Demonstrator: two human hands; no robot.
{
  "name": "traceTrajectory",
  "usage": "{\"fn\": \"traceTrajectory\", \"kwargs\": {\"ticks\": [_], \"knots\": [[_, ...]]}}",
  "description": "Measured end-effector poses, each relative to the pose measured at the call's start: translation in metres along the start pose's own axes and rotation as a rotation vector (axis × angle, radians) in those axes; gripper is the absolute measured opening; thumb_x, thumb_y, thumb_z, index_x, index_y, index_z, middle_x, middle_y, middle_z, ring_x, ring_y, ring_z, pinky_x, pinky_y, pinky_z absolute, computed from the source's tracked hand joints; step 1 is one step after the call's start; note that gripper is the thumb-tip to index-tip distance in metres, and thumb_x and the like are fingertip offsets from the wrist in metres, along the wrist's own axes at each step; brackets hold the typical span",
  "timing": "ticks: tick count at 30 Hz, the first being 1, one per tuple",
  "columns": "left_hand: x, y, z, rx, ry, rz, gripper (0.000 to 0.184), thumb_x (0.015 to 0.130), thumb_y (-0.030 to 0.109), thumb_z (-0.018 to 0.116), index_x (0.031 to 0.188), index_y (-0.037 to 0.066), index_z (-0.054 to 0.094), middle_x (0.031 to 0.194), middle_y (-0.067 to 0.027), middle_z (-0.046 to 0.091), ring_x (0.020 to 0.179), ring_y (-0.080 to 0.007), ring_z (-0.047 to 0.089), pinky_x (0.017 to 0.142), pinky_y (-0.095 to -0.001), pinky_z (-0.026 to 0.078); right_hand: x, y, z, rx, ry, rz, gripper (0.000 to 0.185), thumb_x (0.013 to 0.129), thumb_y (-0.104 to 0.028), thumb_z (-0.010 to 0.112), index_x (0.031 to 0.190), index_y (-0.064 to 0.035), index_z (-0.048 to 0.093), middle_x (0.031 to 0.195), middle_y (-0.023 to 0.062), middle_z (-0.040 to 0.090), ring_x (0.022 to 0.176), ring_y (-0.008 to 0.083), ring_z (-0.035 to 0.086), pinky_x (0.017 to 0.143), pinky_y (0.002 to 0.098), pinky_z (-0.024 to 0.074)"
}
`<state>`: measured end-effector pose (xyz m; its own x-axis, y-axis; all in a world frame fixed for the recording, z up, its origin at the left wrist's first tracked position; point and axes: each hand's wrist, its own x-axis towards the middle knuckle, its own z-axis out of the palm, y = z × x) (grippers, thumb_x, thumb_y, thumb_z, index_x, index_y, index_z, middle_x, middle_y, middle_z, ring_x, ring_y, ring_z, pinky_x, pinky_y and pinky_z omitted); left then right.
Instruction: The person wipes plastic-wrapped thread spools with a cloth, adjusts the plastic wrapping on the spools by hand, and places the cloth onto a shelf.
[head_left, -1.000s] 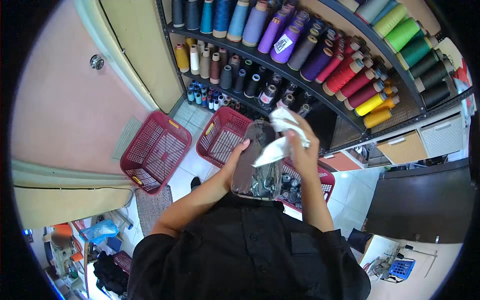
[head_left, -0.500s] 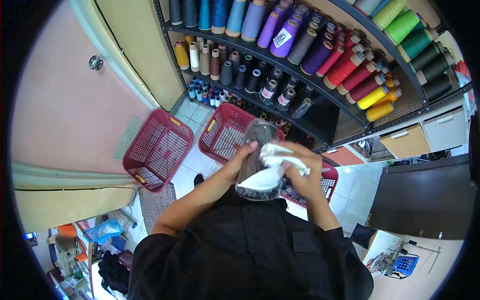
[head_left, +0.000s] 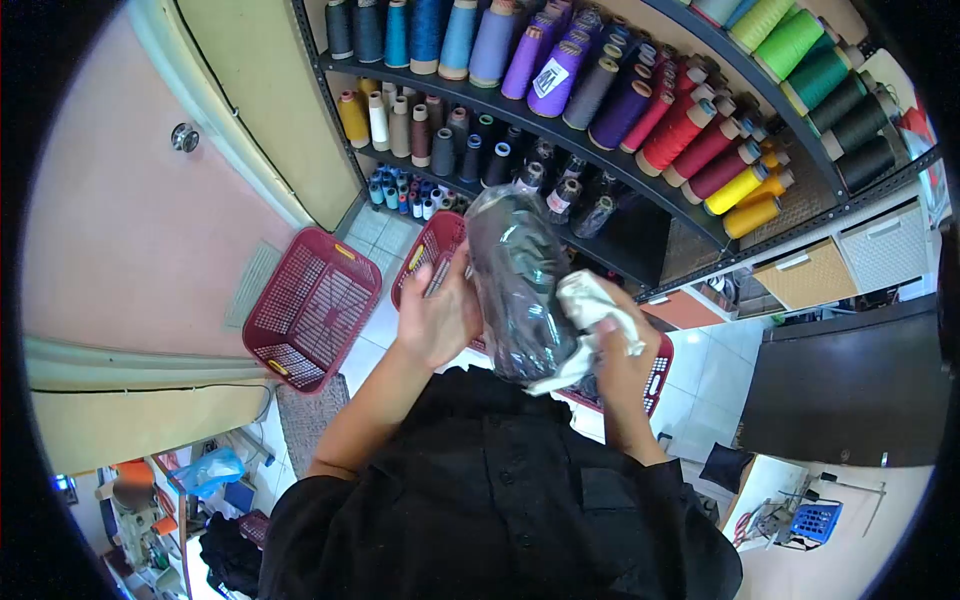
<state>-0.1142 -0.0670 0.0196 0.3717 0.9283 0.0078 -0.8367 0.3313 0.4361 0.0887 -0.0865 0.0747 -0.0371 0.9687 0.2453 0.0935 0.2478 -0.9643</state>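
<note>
A dark thread cone in clear plastic wrap (head_left: 520, 285) is held up in front of the black shirt, its plastic shiny and creased. My left hand (head_left: 440, 310) is at its left side, palm toward it and fingers spread. In my right hand (head_left: 622, 350) a crumpled white cloth (head_left: 592, 305) is gripped, pressed along the right side of the wrapped cone. The cloth hides part of my right fingers and the cone's lower right edge.
A red basket (head_left: 312, 308) stands on the floor at left; another red basket (head_left: 436, 240) is behind the hands, and a third (head_left: 660, 372) at right. Beyond them, a black shelf (head_left: 480, 95) holds thread cones of many colours. A pink door (head_left: 130, 230) is at left.
The wrapped cone has risen and turned, showing a broader face. My left fingers have opened from around it. The cloth has moved from the cone's front to its right side.
</note>
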Motion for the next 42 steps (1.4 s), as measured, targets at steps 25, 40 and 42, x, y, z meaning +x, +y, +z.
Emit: {"fn": "traceTrajectory", "kwargs": {"ticks": [25, 40, 42], "knots": [[0.012, -0.048, -0.036, 0.014, 0.228, -0.054, 0.073, 0.091, 0.065, 0.024, 0.127, 0.005, 0.047, 0.112, -0.0153, 0.06, 0.098, -0.0253, 0.062, 0.087, -0.0378, 0.051, 0.022, -0.001, -0.003, -0.197, -0.403, -0.436, 0.015, 0.071, -0.013, 0.067, 0.085, -0.0087, 0.073, 0.1, 0.0085, 0.068, 0.11, 0.0305, 0.058, 0.094, 0.0446, 0.0425], [0.012, 0.007, -0.02, 0.216, 0.274, -0.071, 0.078, 0.088, 0.062, 0.031, 0.138, 0.002, 0.033, 0.134, -0.0176, 0.045, 0.125, -0.0309, 0.043, 0.104, -0.0462, 0.035, 0.008, 0.03, 0.015, -0.215, -0.195, -0.26, 0.021, 0.081, -0.007, 0.06, 0.098, -0.0005, 0.069, 0.118, 0.0177, 0.06, 0.113, 0.0286, 0.055, 0.094, 0.0403, 0.0419], [0.003, 0.018, -0.005, 0.258, 0.238, -0.089, 0.086, 0.085, 0.067, 0.031, 0.143, 0.004, 0.025, 0.139, -0.0177, 0.039, 0.128, -0.032, 0.04, 0.105, -0.0472, 0.033, 0.008, 0.016, 0.011, 0.044, -0.004, 0.004, 0.028, 0.087, -0.015, 0.056, 0.104, 0.0055, 0.065, 0.113, 0.0168, 0.062, 0.106, 0.0223, 0.057, 0.091, 0.0352, 0.0423]]}}
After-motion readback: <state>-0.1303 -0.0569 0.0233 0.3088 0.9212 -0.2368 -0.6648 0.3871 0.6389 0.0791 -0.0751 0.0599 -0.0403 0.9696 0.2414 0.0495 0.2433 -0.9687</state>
